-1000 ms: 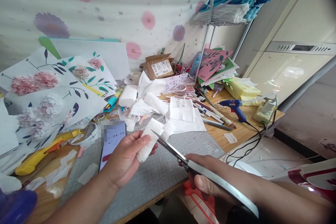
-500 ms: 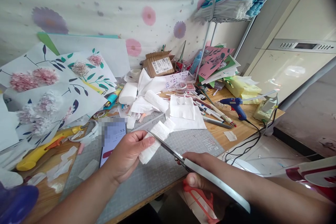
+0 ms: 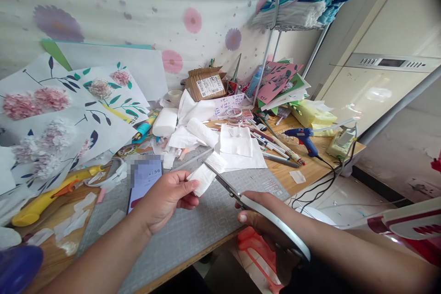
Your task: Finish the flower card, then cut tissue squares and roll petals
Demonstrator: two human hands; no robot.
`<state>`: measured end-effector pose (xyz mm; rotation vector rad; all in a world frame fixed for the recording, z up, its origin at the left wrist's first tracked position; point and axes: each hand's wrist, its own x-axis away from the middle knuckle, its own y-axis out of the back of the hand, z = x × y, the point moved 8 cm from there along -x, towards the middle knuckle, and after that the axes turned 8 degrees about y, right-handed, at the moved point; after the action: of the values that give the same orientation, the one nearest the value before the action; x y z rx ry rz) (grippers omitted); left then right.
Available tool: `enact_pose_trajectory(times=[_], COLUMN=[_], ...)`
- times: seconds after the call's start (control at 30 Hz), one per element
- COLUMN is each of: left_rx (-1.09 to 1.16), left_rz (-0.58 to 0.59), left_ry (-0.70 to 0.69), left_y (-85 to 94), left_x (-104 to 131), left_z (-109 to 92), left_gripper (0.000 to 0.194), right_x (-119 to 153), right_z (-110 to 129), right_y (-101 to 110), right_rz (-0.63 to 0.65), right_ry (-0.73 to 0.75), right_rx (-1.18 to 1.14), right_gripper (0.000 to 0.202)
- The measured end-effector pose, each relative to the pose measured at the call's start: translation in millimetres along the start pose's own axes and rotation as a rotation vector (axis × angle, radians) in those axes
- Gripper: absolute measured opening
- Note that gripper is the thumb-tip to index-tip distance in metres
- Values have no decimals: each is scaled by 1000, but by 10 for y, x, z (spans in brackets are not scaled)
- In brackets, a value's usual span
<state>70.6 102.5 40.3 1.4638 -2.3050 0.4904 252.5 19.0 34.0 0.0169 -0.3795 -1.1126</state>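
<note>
My left hand (image 3: pixel 172 195) pinches a folded strip of white tissue paper (image 3: pixel 203 179) over the grey cutting mat (image 3: pixel 193 234). Large scissors (image 3: pixel 227 187) with a pale handle are held in my right hand (image 3: pixel 265 220), its fingers wrapped round the grips. The scissor blades lie at the upper part of the strip, across it. A phone (image 3: pixel 146 177) with a lit screen lies on the mat just left of my left hand.
Left: papers with flower pictures (image 3: pixel 44 101) and a yellow glue gun (image 3: pixel 58 193). Behind: white tissue sheets (image 3: pixel 236 140), a cardboard box (image 3: pixel 206 85), pens (image 3: pixel 272 144). Right: a blue glue gun (image 3: pixel 303 138) with a cord. A red stool (image 3: pixel 258 257) stands below the table edge.
The scissor blades have moved from the strip's left edge to across its upper part. My left hand has turned slightly and its fingers now sit on the strip's lower end.
</note>
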Motion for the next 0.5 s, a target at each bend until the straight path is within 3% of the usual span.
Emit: enact_pose_trajectory(times=[0.37,0.5], left_rx=[29,104], left_rz=[42,36], left_ry=[8,-34], left_y=[4,21], left_x=[8,-5], left_z=[14,-14], left_gripper=[33,31], right_x=[21,84], right_z=[-1,28], right_y=[46,87], right_rz=[-63,-32], right_ry=[30,43], right_rx=[-43,-51], right_gripper=[45,54])
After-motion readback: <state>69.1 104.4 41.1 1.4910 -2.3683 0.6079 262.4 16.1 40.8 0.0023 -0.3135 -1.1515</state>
